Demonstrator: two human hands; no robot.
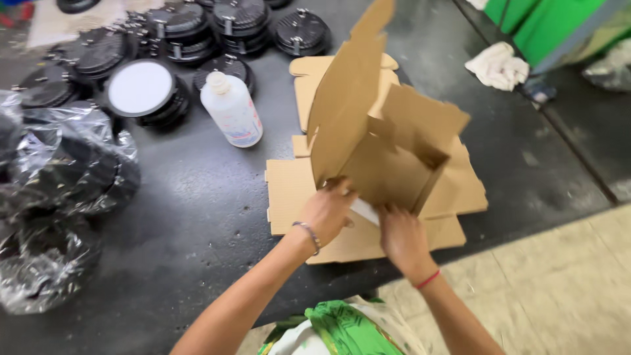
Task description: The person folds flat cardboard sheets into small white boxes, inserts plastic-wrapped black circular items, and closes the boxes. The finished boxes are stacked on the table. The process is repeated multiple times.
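Cardboard box (388, 141), half folded and holding nothing, gripped at its near edge by left hand (327, 212) and right hand (401, 238), over flat cardboard (460, 190).

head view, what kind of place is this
Probably a small packing or assembly workshop: both hands fold a cardboard box above flat cardboard blanks, with stacks of round black light fittings on the dark worktable.

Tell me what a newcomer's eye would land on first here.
The half-folded cardboard box stands at centre, with the left hand and right hand gripping its lower edge above a stack of flat cardboard sheets. Behind it to the left stands a white plastic bottle, beside stacked round black lamp housings.
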